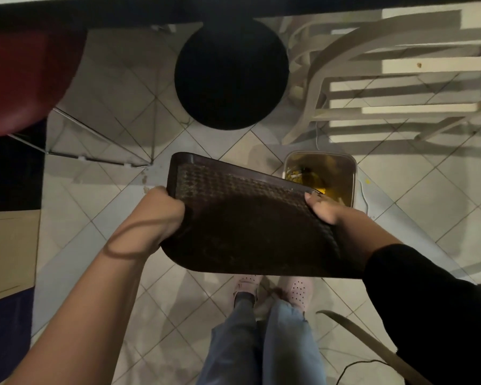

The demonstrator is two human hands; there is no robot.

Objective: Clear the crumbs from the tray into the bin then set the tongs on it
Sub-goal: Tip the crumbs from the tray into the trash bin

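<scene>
Both edges of the tray [247,218] are gripped, I see: left hand [161,215] curled round one side, right hand [326,208] clamped on the other, far corner over the bin [345,173].

The tray [247,218] is dark brown and rectangular, with rounded corners, a raised rim and a woven-patterned face. It is held tilted between the left grip [164,215] and the right grip [324,211]. The bin [345,173], small, open and yellowish inside with scraps, stands just beyond the right grip, partly under the tray's edge.
</scene>
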